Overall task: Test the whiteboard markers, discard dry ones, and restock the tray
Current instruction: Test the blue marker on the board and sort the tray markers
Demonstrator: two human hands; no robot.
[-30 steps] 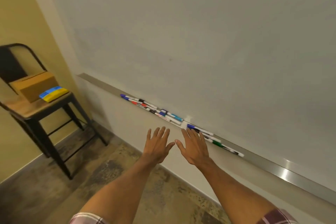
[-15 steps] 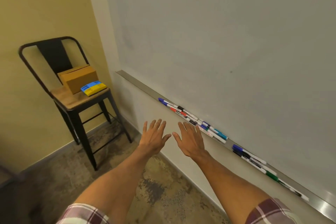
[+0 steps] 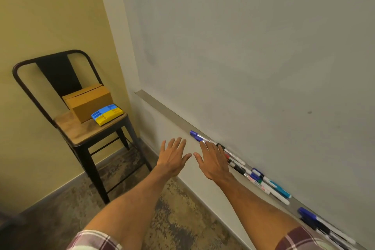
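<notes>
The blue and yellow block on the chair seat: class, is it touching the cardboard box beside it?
Cannot tell. In the head view the blue and yellow block overlaps the cardboard box front, with no visible gap, but contact isn't plain.

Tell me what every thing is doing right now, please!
Left hand: open, fingers spread, holding nothing.
Right hand: open, holding nothing, in front of the markers.
Capped whiteboard markers: lying in the long metal tray.
Grey whiteboard: nearly blank.
Brown cardboard box: closed, on the black wood-seated chair.
Blue-and-yellow plastic block: beside the box.
</notes>
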